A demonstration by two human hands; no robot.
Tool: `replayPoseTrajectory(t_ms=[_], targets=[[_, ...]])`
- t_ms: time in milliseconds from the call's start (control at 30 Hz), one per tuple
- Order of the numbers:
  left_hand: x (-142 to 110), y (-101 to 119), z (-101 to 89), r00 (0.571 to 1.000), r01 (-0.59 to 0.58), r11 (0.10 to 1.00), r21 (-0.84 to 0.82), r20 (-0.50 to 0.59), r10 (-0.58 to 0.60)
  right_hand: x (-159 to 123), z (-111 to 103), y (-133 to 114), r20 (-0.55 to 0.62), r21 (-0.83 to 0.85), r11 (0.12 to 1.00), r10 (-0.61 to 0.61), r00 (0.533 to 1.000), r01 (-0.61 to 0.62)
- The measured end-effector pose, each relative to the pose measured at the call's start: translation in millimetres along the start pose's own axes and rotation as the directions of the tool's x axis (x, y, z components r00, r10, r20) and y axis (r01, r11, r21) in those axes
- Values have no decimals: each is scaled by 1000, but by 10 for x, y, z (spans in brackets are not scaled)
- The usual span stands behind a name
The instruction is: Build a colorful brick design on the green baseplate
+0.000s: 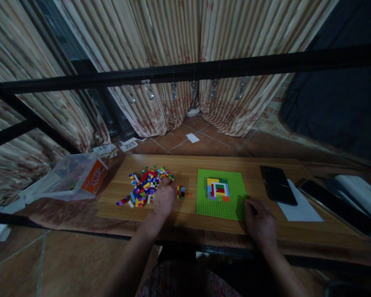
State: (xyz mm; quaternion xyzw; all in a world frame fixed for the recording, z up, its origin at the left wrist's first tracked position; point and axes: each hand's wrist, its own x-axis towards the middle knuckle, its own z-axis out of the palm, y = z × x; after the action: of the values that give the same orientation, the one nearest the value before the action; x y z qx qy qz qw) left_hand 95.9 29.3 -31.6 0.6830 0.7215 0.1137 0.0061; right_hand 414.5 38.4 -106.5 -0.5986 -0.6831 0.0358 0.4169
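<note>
My left hand [165, 196] reaches into the right side of a pile of small coloured toy bricks [144, 187], its fingers drawn together and pointing down. What they pinch, if anything, is hidden. A green studded baseplate [204, 206] lies to the right of the pile. On it stands a low square of multicoloured bricks [218, 189], with yellow, green, blue, white, red and orange parts. My right hand [261, 222] rests by the baseplate's lower right edge with its fingers curled in. Whether it grips anything does not show.
A few loose bricks [181, 190] lie between pile and baseplate. A clear plastic box [77, 175] with an orange label stands left of the wooden board [185, 163]. To the right lie a black phone [278, 185], white paper [299, 208] and another dark device [336, 206]. A black bar [185, 72] crosses behind.
</note>
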Motion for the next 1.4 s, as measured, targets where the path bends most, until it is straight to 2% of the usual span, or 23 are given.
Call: replayPoseTrajectory(t_ms=[167, 433, 767, 867, 933, 967, 1067, 1133, 1200, 1300, 1400], targets=[[156, 60, -42, 993, -31, 994, 107, 114, 18, -2, 4, -13, 1, -21, 1000, 19, 1000, -19], [210, -19, -111, 973, -68, 997, 45, 225, 56, -6, 12, -3, -2, -14, 1000, -4, 1000, 4], [249, 56, -51, 982, -48, 998, 40, 182, 40, 3, 7, -24, -1, -10, 1000, -10, 1000, 10], [227, 22, -45, 990, -95, 992, -85, 98, 103, 2, 10, -26, 3, -15, 1000, 5, 1000, -5], [194, 0, -64, 991, -117, 951, -285, 31, 131, 3, 13, -34, 2, -13, 1000, 18, 1000, -18], [174, -2, -78, 991, -115, 904, -412, 10, 130, 5, 14, -38, 2, -10, 1000, 23, 1000, -23], [125, 36, -110, 994, -58, 661, -748, 19, 109, 9, 20, -48, 3, -6, 1000, 29, 1000, -29], [113, 94, -106, 994, -11, 512, -859, 48, 103, 10, 24, -48, 1, -3, 1000, 26, 1000, -26], [123, 169, -75, 994, 27, 427, -904, 71, 86, 10, 27, -47, -1, 7, 1000, 21, 1000, -21], [162, 310, 8, 991, 56, 408, -911, 99, 86, 12, 27, -50, 3, 21, 999, 26, 1000, -26], [204, 487, 90, 982, 37, 496, -867, 122, 141, 19, 22, -65, 7, 10, 999, 36, 999, -36]])
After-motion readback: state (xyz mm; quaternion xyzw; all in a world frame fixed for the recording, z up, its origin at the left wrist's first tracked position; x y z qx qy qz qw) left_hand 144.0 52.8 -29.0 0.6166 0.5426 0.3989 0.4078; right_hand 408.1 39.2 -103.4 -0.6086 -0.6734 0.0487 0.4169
